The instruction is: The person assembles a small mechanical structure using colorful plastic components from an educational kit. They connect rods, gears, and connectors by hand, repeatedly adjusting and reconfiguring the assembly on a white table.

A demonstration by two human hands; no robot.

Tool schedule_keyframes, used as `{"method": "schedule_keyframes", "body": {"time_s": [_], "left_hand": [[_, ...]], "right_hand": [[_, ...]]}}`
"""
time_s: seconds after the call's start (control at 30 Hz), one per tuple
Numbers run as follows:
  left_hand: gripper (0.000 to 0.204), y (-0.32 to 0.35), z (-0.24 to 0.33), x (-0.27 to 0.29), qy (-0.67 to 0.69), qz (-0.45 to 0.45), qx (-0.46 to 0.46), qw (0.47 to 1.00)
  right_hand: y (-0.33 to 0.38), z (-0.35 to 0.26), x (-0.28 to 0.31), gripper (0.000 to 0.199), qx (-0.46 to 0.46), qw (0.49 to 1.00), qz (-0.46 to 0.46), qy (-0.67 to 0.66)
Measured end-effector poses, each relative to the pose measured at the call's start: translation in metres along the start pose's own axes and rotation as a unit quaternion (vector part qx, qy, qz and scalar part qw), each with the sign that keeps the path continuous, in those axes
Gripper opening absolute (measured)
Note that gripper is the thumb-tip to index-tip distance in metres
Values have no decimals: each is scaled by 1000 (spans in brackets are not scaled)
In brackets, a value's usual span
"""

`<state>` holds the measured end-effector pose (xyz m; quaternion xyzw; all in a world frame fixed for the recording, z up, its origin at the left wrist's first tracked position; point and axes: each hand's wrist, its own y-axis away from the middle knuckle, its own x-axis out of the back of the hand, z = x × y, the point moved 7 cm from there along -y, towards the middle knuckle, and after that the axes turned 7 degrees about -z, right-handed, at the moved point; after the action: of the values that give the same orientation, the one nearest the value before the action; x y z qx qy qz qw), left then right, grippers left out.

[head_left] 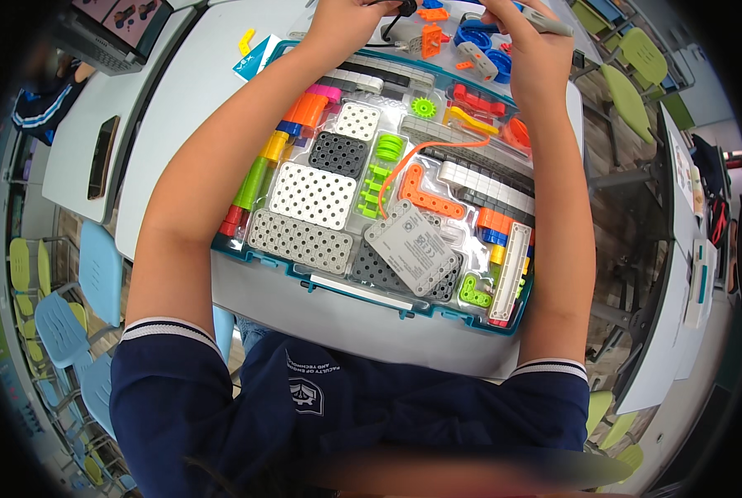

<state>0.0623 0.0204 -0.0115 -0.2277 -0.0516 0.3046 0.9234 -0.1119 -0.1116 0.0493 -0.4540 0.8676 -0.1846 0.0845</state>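
At the far edge of the view, my left hand (346, 23) has its fingers closed around a small black piece (406, 7), which seems to have a thin cable; the fingertips are partly cut off. My right hand (530, 40), also at the top, is closed with a grey, rounded, pen-like piece (548, 23) lying across it. Both forearms reach over an open teal-edged kit tray (354, 292) of plastic building parts. Between and below the hands lie blue wheel-like rings (473, 35), an orange block (431, 40) and a light grey perforated beam (476, 60).
In the tray are white perforated plates (313, 196), an orange angled beam (427, 196), green gears (423, 108) and a grey battery-like box (414, 249) with an orange cord (412, 154). A laptop (113, 31) and a phone (103, 158) are at left. Chairs (62, 330) surround the tables.
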Motion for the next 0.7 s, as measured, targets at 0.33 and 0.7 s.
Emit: {"method": "schedule_keyframes", "body": {"time_s": [0.33,0.7], "left_hand": [[54,2,3,-10,-20,-34,0,999],[53,6,4,-17,-22,-40,-1,999]], "right_hand": [[-3,5,1,19,1,1000,-6,-11],[-5,9,4,17,-5,1000,-9,-6]]}}
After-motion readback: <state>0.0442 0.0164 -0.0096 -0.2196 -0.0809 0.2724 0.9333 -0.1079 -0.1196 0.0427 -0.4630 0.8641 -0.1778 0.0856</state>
